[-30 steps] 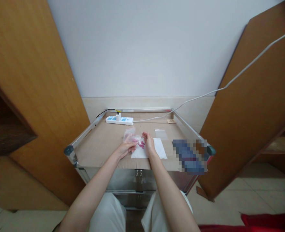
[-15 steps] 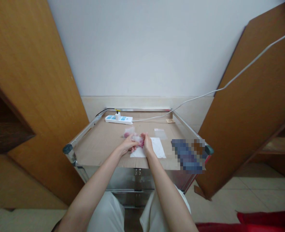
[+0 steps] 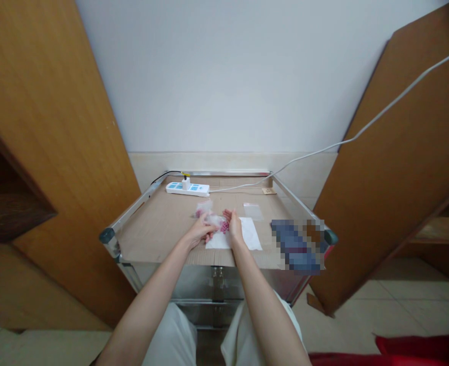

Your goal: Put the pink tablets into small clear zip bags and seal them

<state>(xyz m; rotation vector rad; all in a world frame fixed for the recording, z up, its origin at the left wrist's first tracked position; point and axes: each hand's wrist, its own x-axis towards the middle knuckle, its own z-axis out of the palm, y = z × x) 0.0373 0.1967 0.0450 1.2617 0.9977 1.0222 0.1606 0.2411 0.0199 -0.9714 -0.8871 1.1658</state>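
My left hand (image 3: 199,232) is closed on a clear plastic bag (image 3: 214,219), held low over the left part of a white sheet of paper (image 3: 250,235). Small pink-red beads (image 3: 225,226) lie in a cluster at the bag's mouth, between my two hands. On the paper beside them my right hand (image 3: 233,226) rests on its edge, fingers extended and palm turned toward the beads. Behind my left hand lies a second clear bag (image 3: 204,206) with pink-red pieces in it. Farther right is a flat clear zip bag (image 3: 252,211).
A white power strip (image 3: 187,189) with a plug sits at the back left of the cardboard-covered cart top (image 3: 148,231). Its white cable (image 3: 293,161) runs up to the right. A blurred-out dark item (image 3: 295,246) lies at the right edge. Wooden panels stand on both sides.
My right hand has shifted slightly right, away from the bag, and the gap between the hands is wider. More pink-red beads now show on the paper.
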